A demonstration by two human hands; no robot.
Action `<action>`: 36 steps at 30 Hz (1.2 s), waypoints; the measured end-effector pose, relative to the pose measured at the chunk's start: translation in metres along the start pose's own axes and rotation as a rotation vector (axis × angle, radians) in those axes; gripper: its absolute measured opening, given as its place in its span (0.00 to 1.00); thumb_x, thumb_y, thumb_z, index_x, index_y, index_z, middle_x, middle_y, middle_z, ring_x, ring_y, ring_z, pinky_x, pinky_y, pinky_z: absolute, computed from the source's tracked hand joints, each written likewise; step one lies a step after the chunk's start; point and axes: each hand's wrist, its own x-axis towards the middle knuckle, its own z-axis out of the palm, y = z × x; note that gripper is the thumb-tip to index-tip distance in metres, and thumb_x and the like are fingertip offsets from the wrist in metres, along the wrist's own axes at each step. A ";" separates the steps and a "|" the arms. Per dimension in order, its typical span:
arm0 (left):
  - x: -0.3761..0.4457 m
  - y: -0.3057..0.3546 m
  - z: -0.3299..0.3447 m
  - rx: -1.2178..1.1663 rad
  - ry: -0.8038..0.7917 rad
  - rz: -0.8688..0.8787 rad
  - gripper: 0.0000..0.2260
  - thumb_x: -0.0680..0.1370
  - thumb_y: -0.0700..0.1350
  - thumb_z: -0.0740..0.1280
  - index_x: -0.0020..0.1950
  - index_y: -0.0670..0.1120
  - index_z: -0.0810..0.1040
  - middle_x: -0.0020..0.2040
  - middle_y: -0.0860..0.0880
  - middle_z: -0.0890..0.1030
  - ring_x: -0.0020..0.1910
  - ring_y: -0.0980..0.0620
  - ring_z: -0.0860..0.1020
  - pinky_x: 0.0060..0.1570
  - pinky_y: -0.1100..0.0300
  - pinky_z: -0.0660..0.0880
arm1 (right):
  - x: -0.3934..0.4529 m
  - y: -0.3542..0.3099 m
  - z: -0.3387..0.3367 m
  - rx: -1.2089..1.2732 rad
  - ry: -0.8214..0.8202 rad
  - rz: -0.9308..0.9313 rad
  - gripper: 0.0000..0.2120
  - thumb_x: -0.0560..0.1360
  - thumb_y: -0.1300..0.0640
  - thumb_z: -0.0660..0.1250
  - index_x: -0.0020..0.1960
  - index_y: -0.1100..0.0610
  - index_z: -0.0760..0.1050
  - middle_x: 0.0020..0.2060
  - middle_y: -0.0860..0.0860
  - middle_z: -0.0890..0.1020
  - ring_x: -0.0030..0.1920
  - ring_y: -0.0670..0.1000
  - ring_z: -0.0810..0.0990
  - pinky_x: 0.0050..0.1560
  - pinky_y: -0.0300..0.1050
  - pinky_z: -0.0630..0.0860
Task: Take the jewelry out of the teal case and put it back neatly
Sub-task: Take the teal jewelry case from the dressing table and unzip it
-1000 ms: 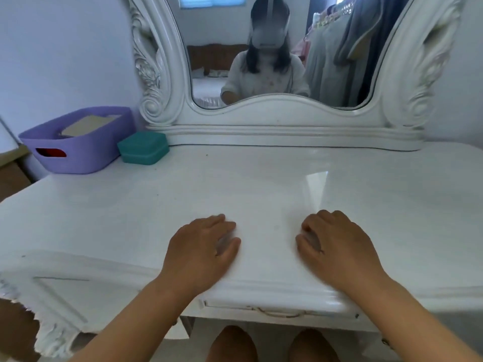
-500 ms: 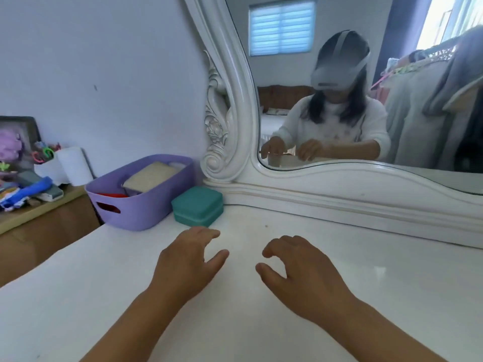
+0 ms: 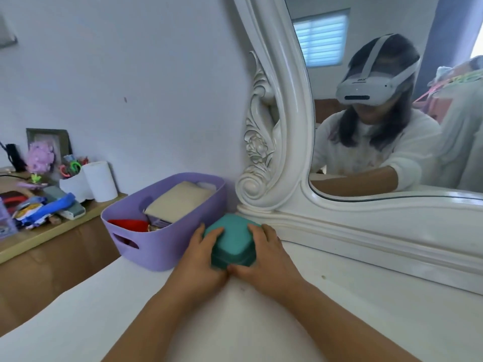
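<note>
You've got both hands wrapped around the teal case (image 3: pixel 232 241) right now. Your left hand (image 3: pixel 200 259) grips its left side, fingers curled up over the top edge, and your right hand (image 3: pixel 264 254) grips the right side the same way, with the thumbs meeting at the front edge nearest you. So neither hand is loose or spread: both are closed snugly on the case. The lid is down and you can't see any jewelry from here.

Everything else, taking the case as the landmark: it sits on the white dressing table (image 3: pixel 339 296), and whether it's lifted a hair off the top I honestly can't tell. Just to the left of the case, practically touching your left hand, is the purple basket (image 3: pixel 156 246), with a beige flat box (image 3: pixel 180 202) and something red (image 3: pixel 128 224) inside it. Right behind the case and a bit to the right is the carved white mirror frame (image 3: pixel 264 152), its scroll base close to the case's back corner. Well off to the left of the case, past the basket, there's a lower wooden shelf (image 3: pixel 52 228) with a white paper roll (image 3: pixel 100 181), a cup of colourful scissors (image 3: pixel 70 169) and other clutter too jumbled to make out.
</note>
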 end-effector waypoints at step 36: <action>-0.208 0.177 0.055 -0.181 -0.504 0.536 0.47 0.59 0.60 0.76 0.71 0.60 0.55 0.64 0.63 0.63 0.62 0.64 0.66 0.61 0.66 0.67 | -0.343 0.024 -0.173 0.220 -0.048 0.179 0.50 0.59 0.56 0.78 0.70 0.34 0.51 0.65 0.31 0.61 0.64 0.32 0.63 0.55 0.24 0.67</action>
